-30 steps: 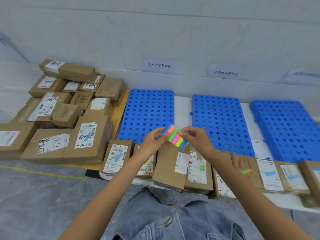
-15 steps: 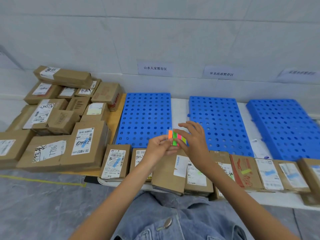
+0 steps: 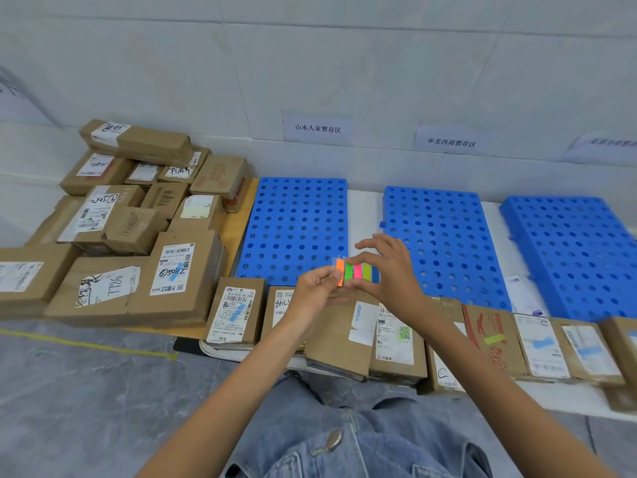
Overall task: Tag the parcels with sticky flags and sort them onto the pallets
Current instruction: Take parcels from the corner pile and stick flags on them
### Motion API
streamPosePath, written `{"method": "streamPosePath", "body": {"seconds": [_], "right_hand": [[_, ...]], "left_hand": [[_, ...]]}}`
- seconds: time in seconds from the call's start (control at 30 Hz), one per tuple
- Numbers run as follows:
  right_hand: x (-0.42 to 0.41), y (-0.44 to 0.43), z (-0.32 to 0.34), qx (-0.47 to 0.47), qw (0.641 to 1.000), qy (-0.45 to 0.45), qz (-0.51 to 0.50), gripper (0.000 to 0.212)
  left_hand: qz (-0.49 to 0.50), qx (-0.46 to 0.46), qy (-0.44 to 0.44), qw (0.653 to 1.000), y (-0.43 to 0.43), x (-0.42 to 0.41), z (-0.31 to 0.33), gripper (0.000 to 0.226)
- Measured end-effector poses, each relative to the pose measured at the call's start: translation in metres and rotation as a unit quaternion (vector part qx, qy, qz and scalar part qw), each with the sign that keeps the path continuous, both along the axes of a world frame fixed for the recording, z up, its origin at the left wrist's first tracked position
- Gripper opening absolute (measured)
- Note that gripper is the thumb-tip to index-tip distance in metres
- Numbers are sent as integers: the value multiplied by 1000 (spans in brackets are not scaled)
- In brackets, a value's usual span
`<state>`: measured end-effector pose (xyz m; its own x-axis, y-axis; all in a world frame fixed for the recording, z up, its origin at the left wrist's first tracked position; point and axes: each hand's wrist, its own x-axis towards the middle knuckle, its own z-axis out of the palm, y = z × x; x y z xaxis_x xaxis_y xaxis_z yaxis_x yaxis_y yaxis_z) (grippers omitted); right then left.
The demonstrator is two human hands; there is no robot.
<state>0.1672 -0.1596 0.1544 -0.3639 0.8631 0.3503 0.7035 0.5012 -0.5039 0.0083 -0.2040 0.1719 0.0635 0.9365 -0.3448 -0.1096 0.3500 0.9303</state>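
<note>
I hold a pad of sticky flags [image 3: 358,271] with orange, green, pink, yellow and blue strips in front of me, above a row of parcels. My right hand [image 3: 389,274] grips the pad from the right with thumb and fingers. My left hand [image 3: 315,291] pinches the orange flag at the pad's left end. Below lies a row of brown parcels [image 3: 362,336] with white labels; some carry blue or green flags. Three blue perforated pallets sit behind: left pallet [image 3: 296,215], middle pallet [image 3: 437,236], right pallet [image 3: 572,250].
A pile of brown parcels [image 3: 138,229] fills the left side on a wooden board. Paper signs [image 3: 317,128] hang on the white tiled wall above the pallets. Grey floor with a yellow line [image 3: 86,345] lies at lower left. My denim-clad legs [image 3: 344,436] are below.
The pad has turned from a slanted to a level position between my hands. My left fingers have closed on the orange flag at its left end. The view shifted slightly.
</note>
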Motion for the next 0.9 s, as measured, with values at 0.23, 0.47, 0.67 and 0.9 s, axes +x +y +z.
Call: {"method": "streamPosePath", "body": {"seconds": [0.23,0.47,0.67,0.9], "right_hand": [[6,1,3,16,999,-46,4,46],[5,-9,2,183,977,-105,18,25],[4,-17,-4,106,989,-99,16,34],[3,-21,-5,127,988,-76,38,24]], "left_hand": [[-31,-4,31,999,-2,2,1,21],[-39,-21,25,999,-1,7,1,19],[-34,-34,24,999,-2,9,-2,22],[-34,-48,20,998,-3,7,-5,25]]}}
